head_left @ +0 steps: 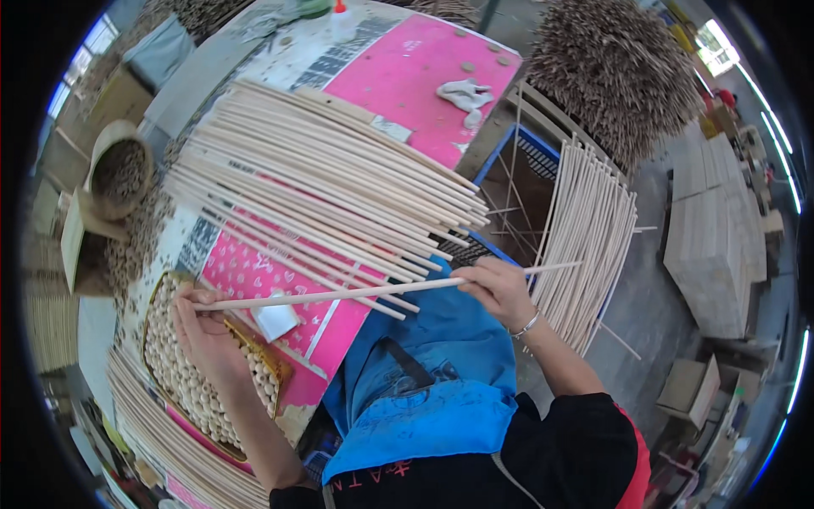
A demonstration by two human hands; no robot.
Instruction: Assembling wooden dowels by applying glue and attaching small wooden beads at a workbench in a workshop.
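Note:
I hold one long pale wooden stick [356, 293] level across my lap. My right hand [500, 288] grips it near its right end, a bracelet on that wrist. My left hand [199, 327] is at the stick's left end, fingers closed around the tip, hovering over a shallow tray [275, 365] filled with several small round wooden beads. A large pile of the same sticks [331, 187] lies across the pink table cover [407, 76] just beyond the one I hold. A blue apron [432, 365] covers my lap.
A blue crate [543, 148] stands right of the table with more sticks [589, 225] laid over it. A bristly heap of sticks [615, 68] rises behind. A bowl of wooden pieces [119, 174] sits far left. Stacked boards [721, 237] lie at right. A glue bottle [341, 15] stands at the table's far end.

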